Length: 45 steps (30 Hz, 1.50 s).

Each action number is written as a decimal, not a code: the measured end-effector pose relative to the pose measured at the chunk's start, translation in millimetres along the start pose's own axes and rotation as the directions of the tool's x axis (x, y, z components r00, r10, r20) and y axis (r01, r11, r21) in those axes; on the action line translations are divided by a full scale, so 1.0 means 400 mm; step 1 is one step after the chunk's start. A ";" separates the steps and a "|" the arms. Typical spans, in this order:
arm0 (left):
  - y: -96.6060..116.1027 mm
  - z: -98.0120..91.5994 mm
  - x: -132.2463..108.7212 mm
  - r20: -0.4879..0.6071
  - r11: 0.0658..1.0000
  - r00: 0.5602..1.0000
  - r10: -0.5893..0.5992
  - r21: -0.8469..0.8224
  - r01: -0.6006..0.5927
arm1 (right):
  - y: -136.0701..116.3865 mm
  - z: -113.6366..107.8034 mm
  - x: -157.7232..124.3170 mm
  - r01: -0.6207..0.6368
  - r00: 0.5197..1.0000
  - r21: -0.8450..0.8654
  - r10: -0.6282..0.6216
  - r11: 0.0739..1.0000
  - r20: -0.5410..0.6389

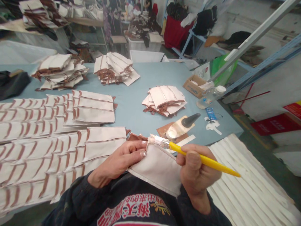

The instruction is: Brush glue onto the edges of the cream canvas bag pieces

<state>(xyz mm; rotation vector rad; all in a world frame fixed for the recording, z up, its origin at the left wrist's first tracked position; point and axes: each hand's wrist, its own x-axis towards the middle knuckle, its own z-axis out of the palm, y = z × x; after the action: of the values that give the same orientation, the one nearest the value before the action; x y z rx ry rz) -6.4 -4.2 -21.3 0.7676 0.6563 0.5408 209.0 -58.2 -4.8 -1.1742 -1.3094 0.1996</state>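
My left hand (119, 161) presses its fingers on the top edge of a pale leather piece (157, 168) that rests against my chest. My right hand (196, 175) is closed around a yellow-handled brush (207, 161). The brush's glue-caked bristles (156, 140) touch the upper corner of the piece, right by my left fingertips. Just beyond the brush tip, a glue bottle with a dark nozzle (182, 124) lies on its side on a brown scrap.
Rows of overlapping pale pieces with brown edges (58, 138) cover the blue table (141, 84) at left. Loose stacks (164, 100) sit mid-table and at the back. A small cardboard box (195, 86) and plastic bottle (211, 94) stand at right. White strips (246, 188) lie beside me.
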 end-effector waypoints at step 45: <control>-0.036 -0.012 0.012 0.177 0.262 0.613 0.770 0.788 -0.557 | -0.061 -0.048 -0.022 0.083 0.996 -0.041 -0.083 0.996 0.016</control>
<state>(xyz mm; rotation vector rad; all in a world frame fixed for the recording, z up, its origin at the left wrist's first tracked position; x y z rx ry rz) -3.7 -7.4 -36.7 1.9422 0.7866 1.2011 210.0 -86.1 11.3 -1.1526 -1.3777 0.1210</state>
